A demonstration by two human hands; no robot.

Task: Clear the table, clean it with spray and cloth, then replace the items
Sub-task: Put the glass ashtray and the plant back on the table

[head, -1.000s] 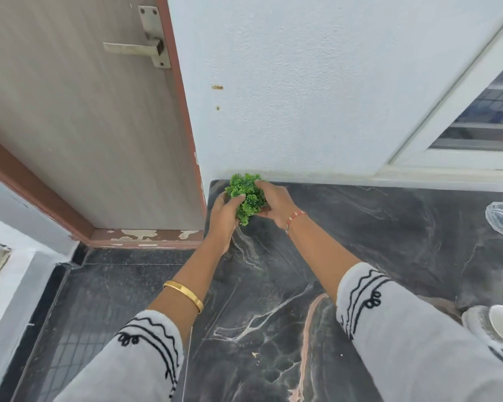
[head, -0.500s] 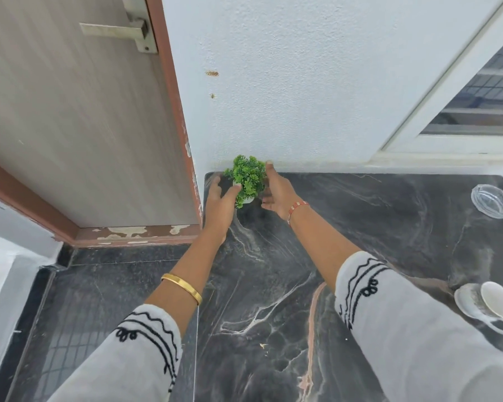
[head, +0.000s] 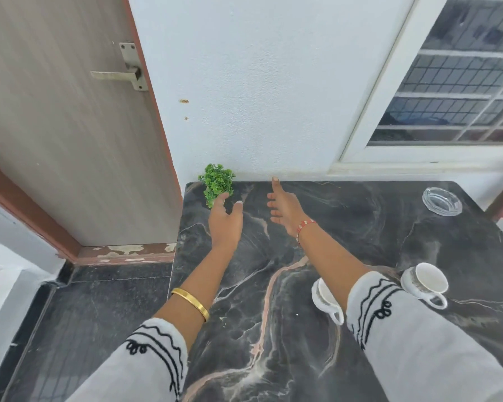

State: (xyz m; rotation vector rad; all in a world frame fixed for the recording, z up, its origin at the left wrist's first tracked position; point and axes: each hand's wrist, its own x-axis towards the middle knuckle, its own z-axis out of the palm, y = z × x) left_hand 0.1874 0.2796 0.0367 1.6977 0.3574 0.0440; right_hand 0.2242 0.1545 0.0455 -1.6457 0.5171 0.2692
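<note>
Near edge: white sleeves with black trim, gold bangle point(head: 190, 303) on left forearm. Two white cups on dark marble table point(head: 273, 329): one cup point(head: 325, 297) partly hidden behind right forearm, second cup point(head: 426, 281) just right of that sleeve, both tilted on their sides, handles toward camera. Red bead bracelet point(head: 305, 226) on right wrist. Glass ashtray point(head: 441, 201) at far right corner, well apart from both hands. Dark tiled floor point(head: 84, 314) left of table, wooden door point(head: 64, 126) with metal handle point(head: 119, 74) beyond, white wall point(head: 259, 82) behind table, barred window point(head: 459, 82) far right.

Plant point(head: 217, 183): small, bright green bushy leaves, upright, pot hidden behind foliage and fingers. Stands at far left corner of table, against wall.

Left hand point(head: 225, 220) fingers spread and relaxed, fingertips at plant's lower leaves, touching or just short, cannot tell; nothing gripped. Right hand point(head: 283, 206) fingers straight and apart, thumb up, holding nothing, near plant on its right, clear gap between.
</note>
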